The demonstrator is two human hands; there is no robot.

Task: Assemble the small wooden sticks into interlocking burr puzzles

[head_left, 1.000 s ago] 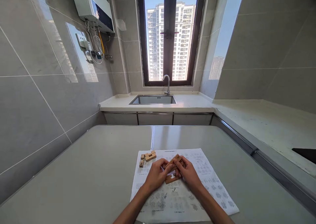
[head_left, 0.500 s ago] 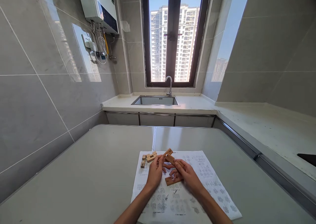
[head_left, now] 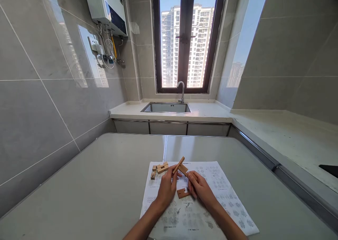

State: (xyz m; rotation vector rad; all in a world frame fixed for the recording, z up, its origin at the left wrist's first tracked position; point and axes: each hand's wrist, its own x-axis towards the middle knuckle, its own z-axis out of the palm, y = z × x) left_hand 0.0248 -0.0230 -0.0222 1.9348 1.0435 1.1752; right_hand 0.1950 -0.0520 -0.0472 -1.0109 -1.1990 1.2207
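Observation:
My left hand (head_left: 167, 184) pinches a narrow wooden puzzle piece (head_left: 180, 163), seen almost edge-on and slanting up to the right. In the fingers of my right hand (head_left: 198, 185) is a second wooden puzzle piece (head_left: 183, 169), close beside the first; whether the two touch, I cannot tell. Below them, a notched flat wooden piece (head_left: 182, 193) lies on the printed sheet (head_left: 227, 201), partly behind my right fingers. Several lighter wooden blocks (head_left: 162, 168) rest on the sheet's upper left, one of them with dark marks (head_left: 153, 175).
Under the sheet is a pale table (head_left: 92, 190) with a seam down its middle. Beyond its far edge run a white counter (head_left: 206, 108), a sink (head_left: 166, 108) and a faucet (head_left: 181, 92). Another counter (head_left: 293, 137) borders the right side, a tiled wall (head_left: 34, 127) the left.
The piece in my left hand has turned from showing its broad face to nearly edge-on. My right fingers have drawn together and uncovered the notch of the lying piece.

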